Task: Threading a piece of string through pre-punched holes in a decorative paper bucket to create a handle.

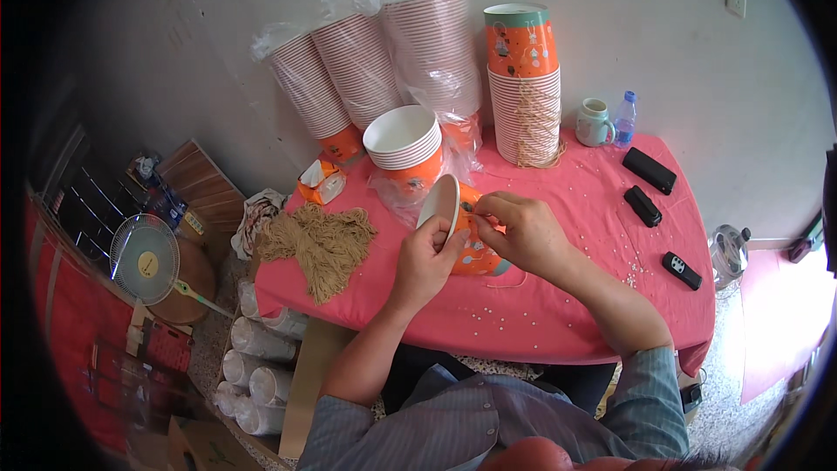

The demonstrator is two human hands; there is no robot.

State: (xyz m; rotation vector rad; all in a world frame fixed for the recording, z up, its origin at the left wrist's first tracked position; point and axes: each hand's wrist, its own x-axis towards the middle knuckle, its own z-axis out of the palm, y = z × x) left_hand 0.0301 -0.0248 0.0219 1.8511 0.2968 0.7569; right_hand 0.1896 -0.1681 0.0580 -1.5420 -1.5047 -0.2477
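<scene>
My left hand [427,263] grips an orange paper tub [475,260] by its white rim, thumb and fingers closed on it. The tub lies tilted on its side, its mouth toward the left. At its side my right hand [526,228] is closed in a pinch; what lies between the fingertips is too small to make out. A thin string [514,283] trails on the cloth just below the tub. To the left lies a heap of tan strings [321,249]. Behind the tub stands a short stack of white-rimmed tubs [404,144].
Tall plastic-wrapped tub stacks [427,35] lean by the wall, beside another stack with strings [525,113]. A mug [595,125], a bottle [625,118] and black cases [649,170] sit at right on the pink cloth [575,314]. Small white beads [488,318] are scattered. A fan [145,260] stands left.
</scene>
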